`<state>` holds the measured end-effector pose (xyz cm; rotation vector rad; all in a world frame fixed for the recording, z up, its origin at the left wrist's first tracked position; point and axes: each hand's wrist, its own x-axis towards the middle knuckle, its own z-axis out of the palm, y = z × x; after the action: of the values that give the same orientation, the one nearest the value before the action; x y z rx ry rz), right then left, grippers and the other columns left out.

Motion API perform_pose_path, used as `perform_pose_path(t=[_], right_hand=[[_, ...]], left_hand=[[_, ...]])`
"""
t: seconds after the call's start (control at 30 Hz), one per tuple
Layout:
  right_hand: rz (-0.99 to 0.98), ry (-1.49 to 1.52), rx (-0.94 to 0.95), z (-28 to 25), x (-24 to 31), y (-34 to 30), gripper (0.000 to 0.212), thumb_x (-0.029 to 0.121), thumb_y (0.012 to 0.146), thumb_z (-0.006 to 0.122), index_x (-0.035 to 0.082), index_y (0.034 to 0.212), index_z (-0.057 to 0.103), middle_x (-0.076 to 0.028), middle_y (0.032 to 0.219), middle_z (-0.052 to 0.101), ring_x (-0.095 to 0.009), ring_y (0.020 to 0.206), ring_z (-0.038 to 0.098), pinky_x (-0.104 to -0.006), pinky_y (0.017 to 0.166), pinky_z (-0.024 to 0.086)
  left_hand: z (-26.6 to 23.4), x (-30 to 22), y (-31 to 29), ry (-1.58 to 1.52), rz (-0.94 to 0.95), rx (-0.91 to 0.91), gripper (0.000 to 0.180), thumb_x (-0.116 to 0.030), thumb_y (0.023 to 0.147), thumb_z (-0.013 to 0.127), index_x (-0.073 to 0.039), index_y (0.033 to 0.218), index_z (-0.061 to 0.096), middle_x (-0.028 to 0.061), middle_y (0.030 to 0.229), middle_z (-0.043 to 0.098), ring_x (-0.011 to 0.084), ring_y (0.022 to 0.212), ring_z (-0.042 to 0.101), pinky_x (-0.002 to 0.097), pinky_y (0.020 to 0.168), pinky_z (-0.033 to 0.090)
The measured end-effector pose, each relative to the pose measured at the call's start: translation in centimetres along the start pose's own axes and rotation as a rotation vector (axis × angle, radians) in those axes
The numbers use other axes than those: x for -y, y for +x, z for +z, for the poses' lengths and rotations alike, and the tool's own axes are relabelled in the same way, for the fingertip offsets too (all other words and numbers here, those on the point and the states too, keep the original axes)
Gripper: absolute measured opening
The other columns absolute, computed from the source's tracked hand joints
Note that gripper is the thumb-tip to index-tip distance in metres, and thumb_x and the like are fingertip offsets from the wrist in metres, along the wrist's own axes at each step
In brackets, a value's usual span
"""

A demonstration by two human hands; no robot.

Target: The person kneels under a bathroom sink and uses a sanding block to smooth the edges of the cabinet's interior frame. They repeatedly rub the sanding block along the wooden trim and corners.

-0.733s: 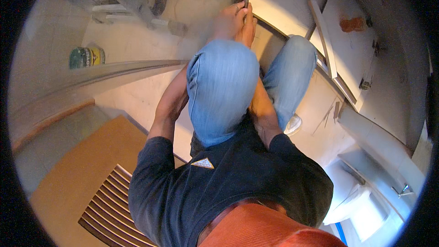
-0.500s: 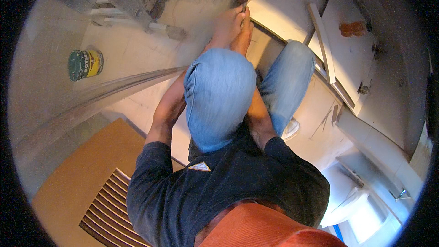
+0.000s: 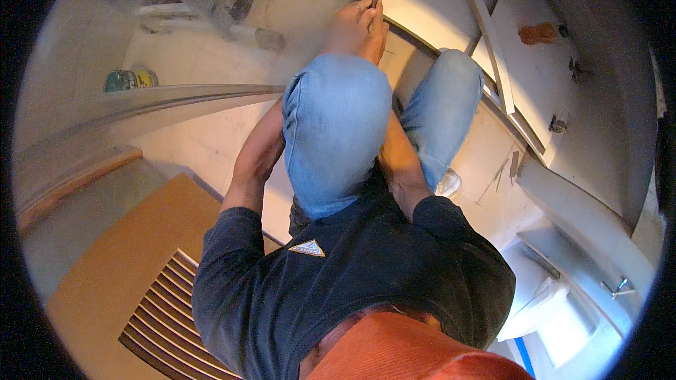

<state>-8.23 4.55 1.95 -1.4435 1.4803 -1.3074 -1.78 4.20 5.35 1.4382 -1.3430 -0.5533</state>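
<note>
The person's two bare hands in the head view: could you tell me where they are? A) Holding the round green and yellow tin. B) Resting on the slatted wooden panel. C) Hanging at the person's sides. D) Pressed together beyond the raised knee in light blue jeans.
D: the left hand and right hand meet, touching, just past the raised knee in light blue jeans, by a dark edge.

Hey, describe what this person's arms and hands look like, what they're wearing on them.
Both forearms are bare below short dark navy T-shirt sleeves, the left sleeve and the right sleeve. No gloves, watch or rings show. Both hands are hidden behind the blue-jeaned knee.
</note>
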Motion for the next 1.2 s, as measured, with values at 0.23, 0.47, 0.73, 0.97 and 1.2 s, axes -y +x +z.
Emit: perform_pose_path(t=[0.23, 0.47, 0.73, 0.97, 1.2], right_hand=[[-0.103, -0.149, 0.039, -2.1, 1.3, -1.3, 0.064, 0.017, 0.097, 0.061, 0.017, 0.156, 0.038, -0.022, 0.112, 0.067, -0.040, 0.102, 0.063, -0.0492, 0.086, 0.050], [-0.104, -0.155, 0.009, -1.0, 0.5, -0.2, 0.064, 0.017, 0.096, 0.062, 0.017, 0.156, 0.040, -0.020, 0.112, 0.067, -0.039, 0.099, 0.062, -0.0472, 0.084, 0.050], [0.035, 0.188, 0.051, -0.1, 1.0, 0.4, 0.056, 0.028, 0.105, 0.057, 0.004, 0.153, 0.041, -0.018, 0.123, 0.061, -0.030, 0.113, 0.060, -0.0383, 0.097, 0.047], [0.079, -0.015, 0.062, 0.0, 1.3, 1.1, 0.053, 0.017, 0.103, 0.059, 0.008, 0.153, 0.044, -0.014, 0.124, 0.062, -0.024, 0.114, 0.059, -0.0366, 0.098, 0.047], [0.142, 0.390, -0.018, -0.1, 1.4, 0.7, 0.044, 0.026, 0.105, 0.051, 0.011, 0.146, 0.051, -0.010, 0.101, 0.065, -0.022, 0.094, 0.062, -0.0341, 0.077, 0.050]], left_hand=[[0.2, 0.7, -1.3, -0.011, -0.122, -0.002, 0.037, -0.019, 0.096, 0.069, 0.002, 0.126, 0.067, 0.0186, 0.095, 0.075, 0.0155, 0.082, 0.069, 0.0326, 0.075, 0.055], [-0.2, 0.2, -0.9, 0.089, -0.019, -0.037, 0.034, -0.019, 0.095, 0.069, 0.002, 0.122, 0.069, 0.0202, 0.103, 0.075, 0.0216, 0.089, 0.072, 0.0345, 0.081, 0.056], [-0.5, 0.4, 0.4, 0.069, -0.076, 0.067, 0.033, -0.018, 0.096, 0.068, 0.001, 0.123, 0.069, 0.0197, 0.108, 0.074, 0.0242, 0.100, 0.071, 0.0365, 0.089, 0.054], [-0.6, -0.3, 0.9, 0.117, -0.107, 0.129, 0.039, -0.027, 0.099, 0.057, -0.002, 0.127, 0.066, 0.0256, 0.120, 0.068, 0.0400, 0.112, 0.065, 0.0442, 0.098, 0.050], [-0.8, -1.9, 0.7, 0.109, -0.091, 0.054, 0.037, -0.028, 0.096, 0.068, -0.002, 0.123, 0.070, 0.0228, 0.108, 0.073, 0.0311, 0.097, 0.073, 0.0384, 0.087, 0.056]])
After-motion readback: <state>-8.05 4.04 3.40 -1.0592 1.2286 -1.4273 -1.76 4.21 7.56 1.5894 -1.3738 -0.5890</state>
